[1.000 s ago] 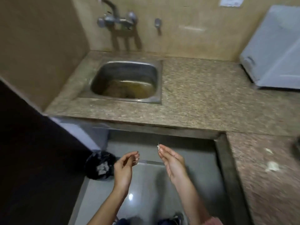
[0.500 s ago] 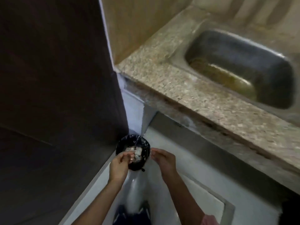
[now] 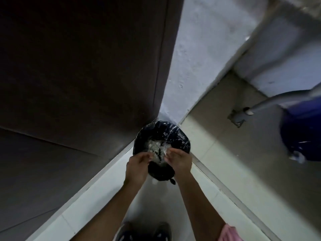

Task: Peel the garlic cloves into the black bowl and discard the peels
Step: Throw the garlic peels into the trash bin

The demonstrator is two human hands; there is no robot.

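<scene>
Above black plastic-lined round bin (image 3: 181,136) with pale peels (image 3: 154,145): left hand (image 3: 138,165), right hand (image 3: 181,161). Cannot tell either grip through blur.

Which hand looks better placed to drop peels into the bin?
Probably the right hand: its fingertips reach further over the bin opening, above the peels already inside. The left hand hangs nearer the rim.

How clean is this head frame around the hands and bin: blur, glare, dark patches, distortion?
Head view: fingertips of the left hand and right hand smear with motion blur; the bin liner shows glare flecks; the brown panel is underexposed; wide-angle distortion bends the white wall.
</scene>
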